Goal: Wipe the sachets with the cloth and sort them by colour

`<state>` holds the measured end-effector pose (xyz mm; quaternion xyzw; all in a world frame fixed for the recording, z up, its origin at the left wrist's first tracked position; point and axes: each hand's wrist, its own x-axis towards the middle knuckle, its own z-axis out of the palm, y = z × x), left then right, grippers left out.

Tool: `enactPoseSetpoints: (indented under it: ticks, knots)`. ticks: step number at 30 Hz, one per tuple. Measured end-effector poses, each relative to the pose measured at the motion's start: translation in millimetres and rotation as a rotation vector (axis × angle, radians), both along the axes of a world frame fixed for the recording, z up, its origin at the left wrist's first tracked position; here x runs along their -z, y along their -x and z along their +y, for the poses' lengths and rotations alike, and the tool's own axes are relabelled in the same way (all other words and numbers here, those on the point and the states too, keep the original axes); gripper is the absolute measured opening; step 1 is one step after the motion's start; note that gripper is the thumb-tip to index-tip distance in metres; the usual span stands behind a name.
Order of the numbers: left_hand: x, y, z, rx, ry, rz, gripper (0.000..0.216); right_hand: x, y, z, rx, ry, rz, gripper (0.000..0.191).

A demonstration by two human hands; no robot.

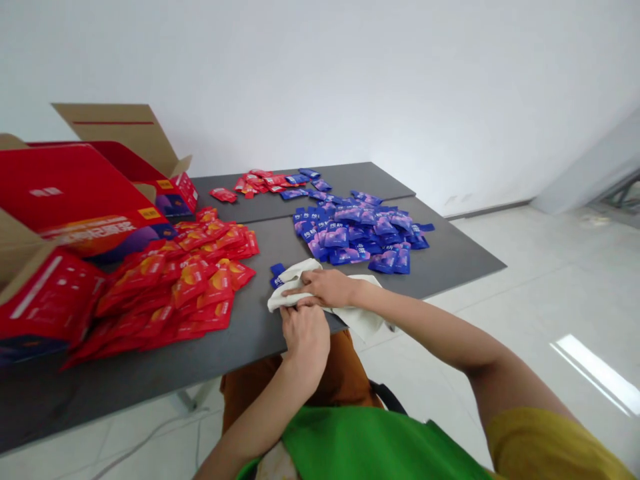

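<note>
A white cloth (pixel 295 272) lies bunched near the front edge of the table, with part of it hanging over the edge. My right hand (pixel 330 287) presses down on it, fingers bent around its folds. From under the cloth's far left side sticks out a blue-purple sachet (pixel 277 272); the rest of it is covered. Close below, my left hand (pixel 306 333) is closed, its fingertips pushed against the cloth's near side and partly hidden under it. Whether those fingers pinch the sachet or the cloth does not show.
Left of my hands lies a heap of red sachets (pixel 195 273), beside open red cartons (pixel 75 193). Beyond my hands is a pile of blue-purple sachets (pixel 355 230). A smaller red group (pixel 260 181) lies at the back of the grey table (pixel 450 260), near the white wall.
</note>
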<state>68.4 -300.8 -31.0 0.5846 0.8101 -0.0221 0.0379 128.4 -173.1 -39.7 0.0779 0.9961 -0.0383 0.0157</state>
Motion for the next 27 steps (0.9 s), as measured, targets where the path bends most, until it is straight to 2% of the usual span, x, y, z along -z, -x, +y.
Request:
enactPoseSetpoints:
  ticks: [2, 6, 9, 11, 15, 17, 19, 22, 25, 27]
  knots:
    - [0.7, -3, 1, -0.01, -0.005, 0.017, 0.043, -2.0, 6, -1, 0.029, -0.003, -0.018, 0.05]
    - [2.7, -6, 5, -0.03, 0.002, 0.05, 0.042, -8.8, 49, 6, 0.143, -0.03, -0.056, 0.054]
    - [2.9, -3, 5, 0.008, -0.025, 0.062, 0.041, -12.9, 66, 12, 0.147, -0.062, -0.093, 0.057]
    - [2.4, 1, 3, 0.024, -0.045, 0.054, 0.042, -13.6, 57, 14, 0.082, -0.078, -0.113, 0.055]
    - [3.3, 6, -2, 0.064, -0.014, 0.021, 0.043, -7.5, 14, 12, -0.089, -0.038, -0.062, 0.052]
    - [5.9, 6, -4, 0.091, -0.005, 0.016, 0.043, -1.1, 1, 12, -0.109, -0.006, 0.005, 0.051]
    - [9.7, 5, -3, 0.11, -0.03, 0.045, 0.043, 5.9, 3, 12, -0.093, 0.0, 0.05, 0.052]
    - [14.4, 8, -2, 0.091, -0.1, 0.102, 0.042, 13.9, 25, 11, 0.008, -0.025, 0.107, 0.054]
    - [14.5, 20, -4, 0.038, -0.109, 0.01, 0.041, 17.6, 36, 9, 0.093, -0.042, 0.169, 0.055]
    - [12.5, 29, -8, 0.022, -0.076, -0.082, 0.043, 18.6, 27, 8, 0.053, -0.036, 0.173, 0.054]
